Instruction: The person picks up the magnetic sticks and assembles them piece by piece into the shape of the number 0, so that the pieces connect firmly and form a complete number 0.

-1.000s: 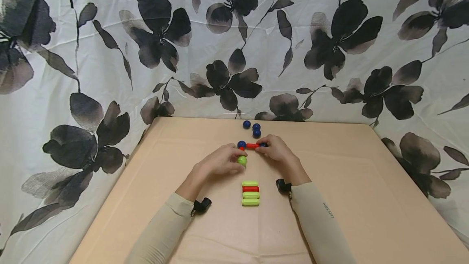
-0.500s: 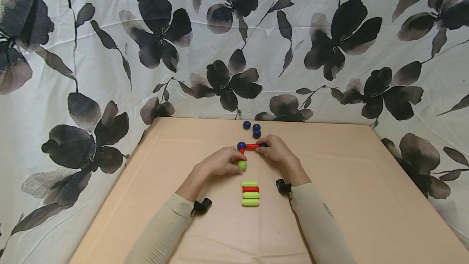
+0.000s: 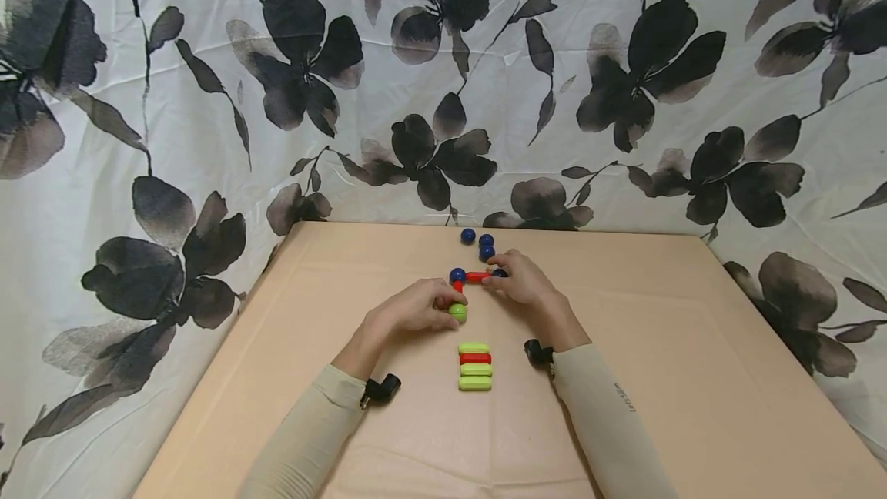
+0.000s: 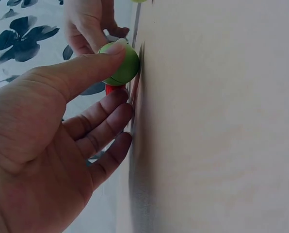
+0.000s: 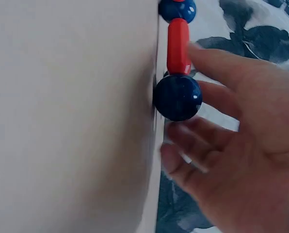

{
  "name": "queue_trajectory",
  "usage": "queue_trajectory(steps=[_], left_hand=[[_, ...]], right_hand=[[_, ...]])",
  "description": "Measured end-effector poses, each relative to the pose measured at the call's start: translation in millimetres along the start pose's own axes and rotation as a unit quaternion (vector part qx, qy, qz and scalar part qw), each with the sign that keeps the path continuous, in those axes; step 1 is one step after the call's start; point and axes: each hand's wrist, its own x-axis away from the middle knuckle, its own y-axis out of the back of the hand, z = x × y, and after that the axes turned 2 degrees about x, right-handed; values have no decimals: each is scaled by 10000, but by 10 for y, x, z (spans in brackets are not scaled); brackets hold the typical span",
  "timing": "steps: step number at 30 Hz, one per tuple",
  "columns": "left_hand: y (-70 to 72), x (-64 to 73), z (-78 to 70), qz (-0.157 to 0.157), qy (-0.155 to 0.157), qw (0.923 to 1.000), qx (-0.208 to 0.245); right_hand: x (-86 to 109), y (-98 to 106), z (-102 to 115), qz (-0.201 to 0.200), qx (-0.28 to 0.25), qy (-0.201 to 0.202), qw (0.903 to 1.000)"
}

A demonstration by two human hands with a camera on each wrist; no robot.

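In the head view, a joined chain lies mid-table: a green ball (image 3: pixel 458 313), a short red stick (image 3: pixel 458 287), a blue corner ball (image 3: pixel 457 276), a second red stick (image 3: pixel 476 277) and a blue end ball (image 3: pixel 500 273). My left hand (image 3: pixel 416 305) pinches the green ball, its thumb across the ball in the left wrist view. My right hand (image 3: pixel 530 283) is around the blue end ball (image 5: pixel 177 97), fingers loosely bent and spread. Its thumb tip is beside the red stick (image 5: pixel 178 46); whether they touch, I cannot tell.
Beyond the chain sit three loose blue balls (image 3: pixel 487 252) near the table's far edge. Closer to me, yellow-green sticks (image 3: pixel 474 383) and one red stick (image 3: pixel 475 359) lie in a stack-like row. A floral cloth (image 3: pixel 430 98) hangs behind the table (image 3: pixel 658 376).
My right hand's fingers have lifted slightly away from the blue end ball. Earlier, my left hand drew the green ball a little toward me; now it stays still.
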Motion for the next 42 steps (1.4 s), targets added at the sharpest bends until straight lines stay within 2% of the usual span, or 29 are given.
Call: queue_trajectory(steps=[5, 9, 11, 14, 19, 22, 25, 33, 38, 42], left_hand=[[-4, 3, 56, -42, 86, 9997, 210], [13, 4, 81, -42, 152, 9987, 483], [22, 5, 87, -42, 214, 9978, 629], [32, 5, 93, -26, 256, 9966, 778], [49, 7, 118, 1, 292, 9950, 952], [55, 8, 129, 8, 286, 9942, 1039], [57, 7, 137, 35, 250, 9937, 1090], [55, 4, 136, 101, 296, 9925, 1184], [44, 4, 151, 124, 409, 9913, 1241], [29, 4, 163, 155, 467, 9904, 1294]], right_hand=[[72, 98, 94, -193, 38, -48, 9998], [120, 174, 143, 157, -392, 334, 9986], [140, 212, 164, 550, -625, 593, 9948], [171, 259, 208, 1362, -838, 819, 9837], [206, 251, 330, 2787, -882, 1034, 9507], [230, 201, 426, 3222, -798, 1093, 9370], [253, 143, 505, 3305, -545, 1068, 9361], [301, 84, 595, 3184, 11, 726, 9452], [300, 110, 548, 2616, 713, 199, 9623], [272, 132, 473, 2124, 1085, -233, 9709]])
